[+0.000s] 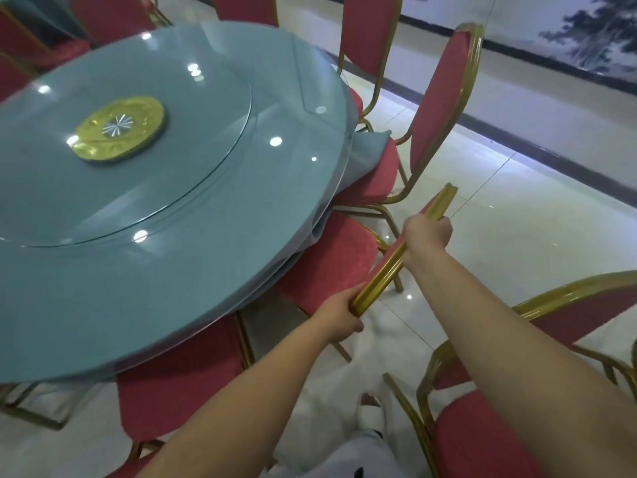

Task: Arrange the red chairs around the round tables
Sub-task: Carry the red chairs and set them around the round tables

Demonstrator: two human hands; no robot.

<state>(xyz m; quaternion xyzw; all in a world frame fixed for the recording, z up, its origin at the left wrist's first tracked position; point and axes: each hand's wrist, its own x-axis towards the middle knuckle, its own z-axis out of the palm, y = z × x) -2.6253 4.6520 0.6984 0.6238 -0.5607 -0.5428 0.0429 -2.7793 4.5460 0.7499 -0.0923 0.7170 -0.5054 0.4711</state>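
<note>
A red chair (pixel 327 257) with a gold frame stands at the round table's (pixel 103 288) right edge, its seat partly under the tabletop. Both my hands grip the gold top rail of its backrest. My left hand (pixel 339 313) holds the near end of the rail. My right hand (pixel 427 232) holds it further along, towards the far end. The table has a grey-blue cloth under glass, with a glass turntable (pixel 172 174) on a gold hub.
More red chairs ring the table: one beyond the held chair (pixel 444 105), another further back (pixel 365 32), one at the near edge (pixel 179 381). A loose red chair (pixel 482 439) stands at my right. Shiny tiled floor (pixel 517 236) stretches to the wall. My foot (pixel 370 408) is below.
</note>
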